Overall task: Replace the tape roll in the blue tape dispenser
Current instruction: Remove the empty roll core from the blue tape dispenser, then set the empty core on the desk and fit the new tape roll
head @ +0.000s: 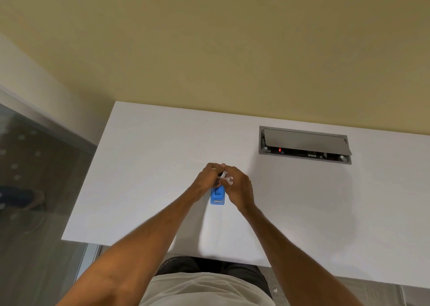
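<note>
The blue tape dispenser point(217, 196) lies on the white desk point(149, 166), its cutter end toward me and its far end hidden under my hands. My left hand point(206, 179) and my right hand point(239, 189) meet just above its far end, fingers closed together. Between the fingertips shows a small clear tape roll point(225, 176) with a dark core, held by both hands; a short bit of clear tape sticks out to the right. How the roll sits relative to the dispenser's well is hidden by my fingers.
A grey cable box point(304, 144) with its lid raised is set into the desk at the back right, a red light inside. A yellow wall runs behind the desk. The desk's left edge drops to a grey floor point(35, 212).
</note>
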Tool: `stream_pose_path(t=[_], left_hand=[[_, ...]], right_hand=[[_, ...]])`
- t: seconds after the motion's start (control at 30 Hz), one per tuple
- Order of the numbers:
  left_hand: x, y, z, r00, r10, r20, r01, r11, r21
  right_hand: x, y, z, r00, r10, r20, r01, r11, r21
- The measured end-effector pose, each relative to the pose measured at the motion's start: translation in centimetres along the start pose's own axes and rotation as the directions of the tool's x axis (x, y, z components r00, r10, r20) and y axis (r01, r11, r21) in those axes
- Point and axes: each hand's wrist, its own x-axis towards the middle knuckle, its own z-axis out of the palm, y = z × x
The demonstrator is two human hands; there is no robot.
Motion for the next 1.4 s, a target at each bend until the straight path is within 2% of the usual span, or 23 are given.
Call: stream_pose_path(t=[0.13,0.3,0.63,0.73,0.8,0.87,1.0,1.1,1.2,1.3,1.4], left_hand=[[0.2,0.2,-0.3,0.993,0.089,-0.075,-0.085,0.995,0.048],[0.5,0.1,-1.5,0.983,0.180,-0.046,-0.166,0.961,0.222],[0.8,-0.6,-2.4,0.990,0.131,-0.048,-0.125,0.986,0.113],[0.7,-1.0,-2.8,0.986,0.132,-0.101,-0.121,0.987,0.103],[0.7,-1.2,-3.1,0.970,0.158,-0.185,-0.121,0.973,0.194],[0.6,-1.5,-3.7,0.947,0.194,-0.257,-0.110,0.945,0.310],[0.7,-2.6,-5.3,0.921,0.242,-0.304,-0.063,0.865,0.497],[0.8,-3.4,-6.4,0.915,0.260,-0.307,-0.010,0.778,0.629],[1.1,-4.0,-7.4,0.919,0.267,-0.291,0.054,0.646,0.761],[1.5,-4.4,-7.7,0.927,0.249,-0.282,0.096,0.570,0.816],[2.0,-4.9,-7.7,0.932,0.215,-0.291,0.123,0.569,0.813]], right_hand=[[0.5,0.0,0.1,1.000,0.000,-0.025,0.001,0.999,0.037],[1.0,-0.1,-0.2,0.999,-0.040,-0.018,0.041,0.999,0.029],[1.7,-0.2,0.3,0.999,-0.025,0.040,0.028,0.998,-0.061],[2.0,-0.2,0.7,1.000,0.000,0.020,0.002,0.996,-0.089],[2.2,-0.1,0.8,1.000,0.012,0.017,-0.010,0.993,-0.115],[2.5,0.0,0.9,0.999,0.023,0.034,-0.018,0.990,-0.143],[2.5,0.5,1.2,0.998,0.040,0.054,-0.032,0.988,-0.150],[2.3,0.9,1.5,0.998,0.056,0.039,-0.051,0.993,-0.109],[2.2,1.1,1.7,0.996,0.068,0.053,-0.061,0.990,-0.129],[2.3,1.2,1.9,0.995,0.086,0.045,-0.078,0.984,-0.162],[2.5,1.4,2.0,0.995,0.094,0.040,-0.085,0.980,-0.180]])
